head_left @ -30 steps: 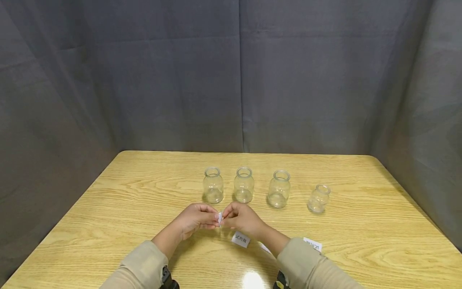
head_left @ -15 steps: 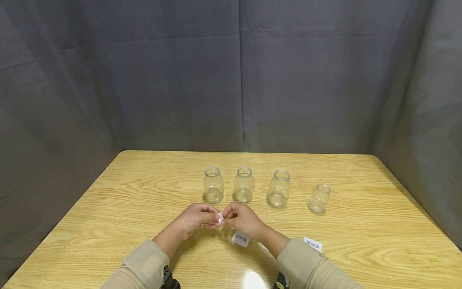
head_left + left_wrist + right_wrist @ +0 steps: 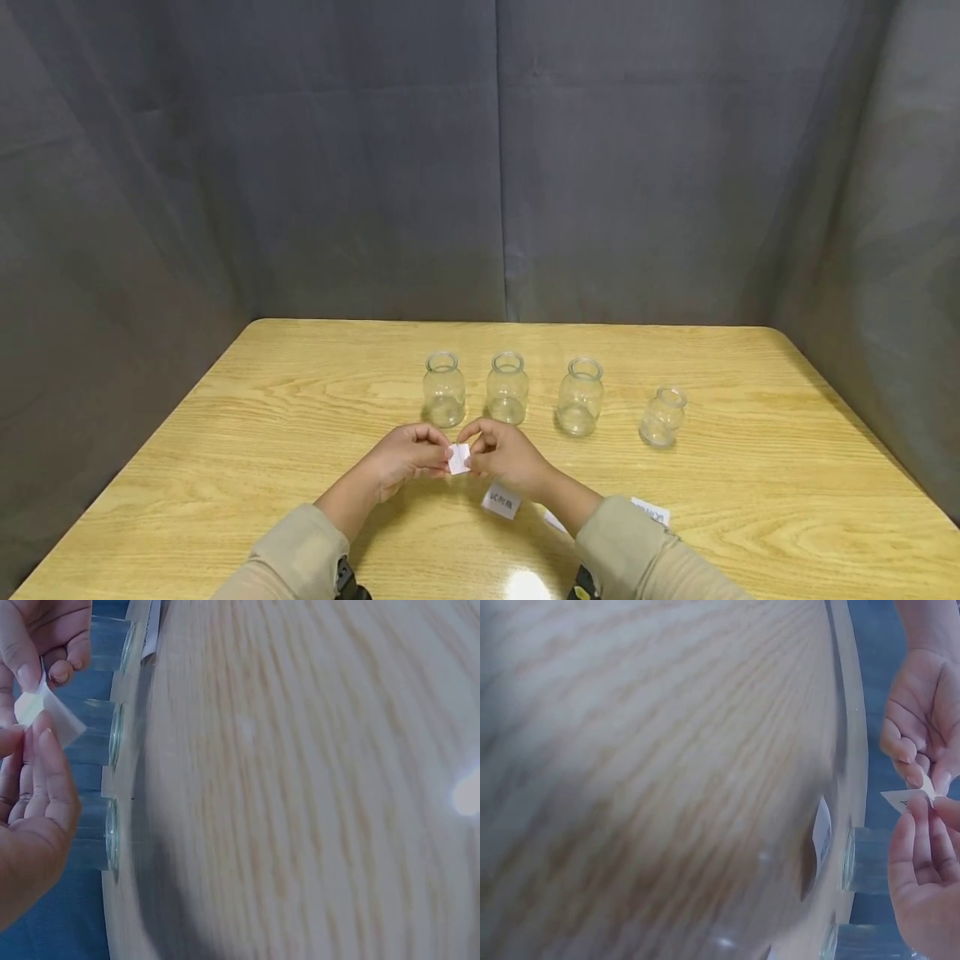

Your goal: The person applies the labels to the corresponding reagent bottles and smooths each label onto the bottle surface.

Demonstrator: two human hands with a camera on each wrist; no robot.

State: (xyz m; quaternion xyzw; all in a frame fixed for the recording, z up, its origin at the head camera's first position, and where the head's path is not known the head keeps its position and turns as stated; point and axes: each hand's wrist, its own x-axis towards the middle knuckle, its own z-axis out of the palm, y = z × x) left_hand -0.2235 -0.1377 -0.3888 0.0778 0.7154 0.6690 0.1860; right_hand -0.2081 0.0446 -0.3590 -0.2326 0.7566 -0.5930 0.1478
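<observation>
Both hands meet in front of the jars in the head view. The left hand (image 3: 405, 460) pinches a small white paper label (image 3: 459, 458) by its left side, between thumb and fingers. At its right side, the right hand (image 3: 512, 458) pinches the same label. Seen from the left wrist, the label (image 3: 64, 720) looks bent, one part standing away from the fingertips. A bit of dark writing shows on the label (image 3: 894, 799) in the right wrist view. Just beyond the hands stand two clear glass jars, a left one (image 3: 444, 398) and a middle one (image 3: 507, 393).
Farther right stand another glass jar (image 3: 579, 404) and a smaller jar (image 3: 662, 418). A handwritten label (image 3: 501, 501) lies on the wooden table (image 3: 247, 467) below the right hand. Two more labels lie near the right sleeve (image 3: 630, 542), one partly covered. Grey cloth (image 3: 360, 200) surrounds the table.
Between the fingers the label has turned from nearly edge-on to showing a broad white face. The right fingers have shifted slightly on it; jars and table labels stay put.
</observation>
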